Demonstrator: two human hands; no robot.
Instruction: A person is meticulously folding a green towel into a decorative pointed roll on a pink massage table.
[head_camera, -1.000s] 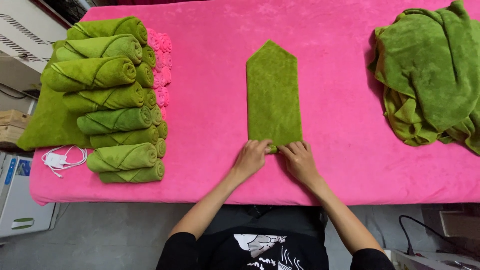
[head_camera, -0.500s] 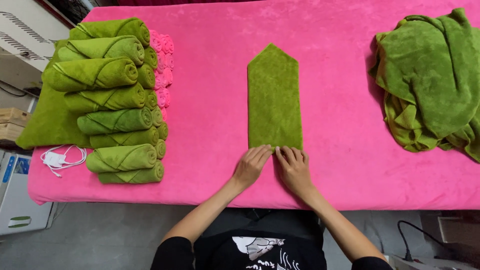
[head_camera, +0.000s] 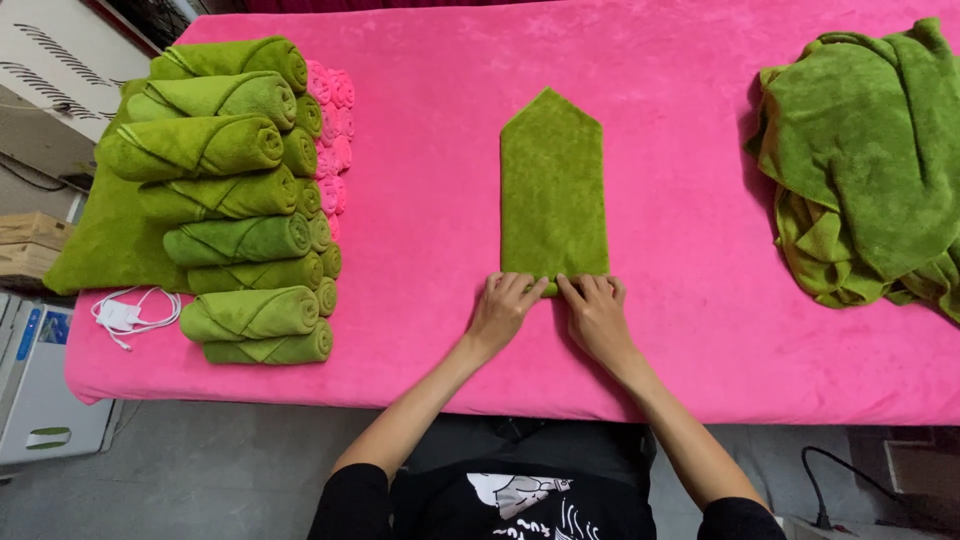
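1. Pink table cover (head_camera: 700, 330): spread flat under everything, hanging over the near edge below the wrists.
2. Heap of loose green towels (head_camera: 860, 160): well to the right of the grip, unsorted, untouched.
3. Stack of rolled green towels (head_camera: 230, 200): well to the left of the grip, laid in rows, with a few pink rolls (head_camera: 330, 140) behind them and a flat green towel underneath.
4. Folded green towel (head_camera: 553, 190): a narrow strip with a pointed far end, running straight away from the grip. Near edge now curled up under the fingertips, where half a second earlier it lay flat; reads as the first turn of a roll just started.
5. Left hand (head_camera: 503, 308): fingers bent down onto the left half of the near edge, pinching the small roll.
6. Right hand (head_camera: 597, 312): same hold on the right half, touching the left hand; shifted slightly forward from the earlier pictures.
7. White charger cable (head_camera: 130, 318): far left of the grip, near the table edge.
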